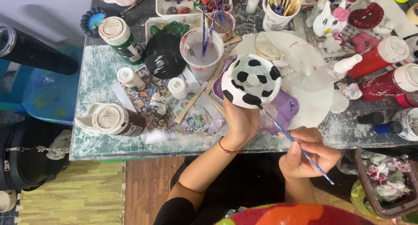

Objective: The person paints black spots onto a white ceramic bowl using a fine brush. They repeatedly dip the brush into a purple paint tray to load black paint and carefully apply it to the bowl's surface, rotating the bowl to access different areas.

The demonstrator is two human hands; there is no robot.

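Right hand pinches a thin blue-handled paintbrush against the white, black-spotted ceramic piece clasped by the left hand.

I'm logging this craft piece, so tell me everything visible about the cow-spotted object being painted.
The cow-spotted piece is a round white object with irregular black patches and a small white knob at its centre, apparently plaster or ceramic. The left hand holds it from below above the table. The thin blue brush in the right hand touches its lower edge.
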